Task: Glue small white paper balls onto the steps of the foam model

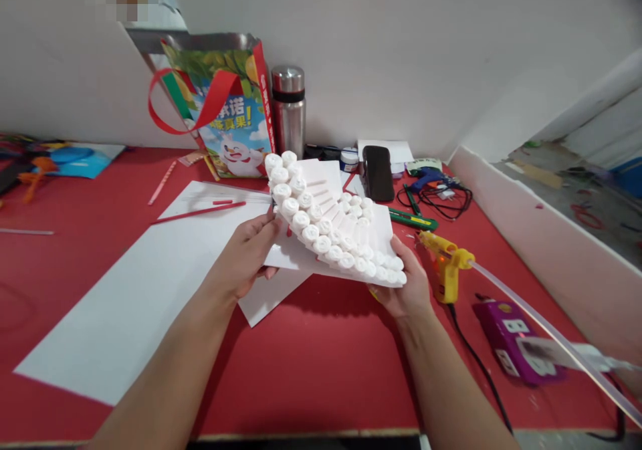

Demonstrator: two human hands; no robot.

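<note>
A white paper model (326,226) is raised over the red table, tilted, with rows of white rolled pieces along its curved front edge and a smaller cluster at its back right. Thin strips fan out between the two groups. My left hand (253,249) grips the model's left edge, thumb on top and fingers partly hidden below. At the lower right corner, my right hand (408,286) holds it from the side and underneath. White sheets (135,289) lie on the table to the left and beneath the model.
A yellow glue gun (446,266) with a long glue stick and a purple power strip (516,340) are on the right. Behind stand a colourful bag (233,116), a steel flask (289,112) and a phone (378,173). A green cutter (414,219) lies right of the model.
</note>
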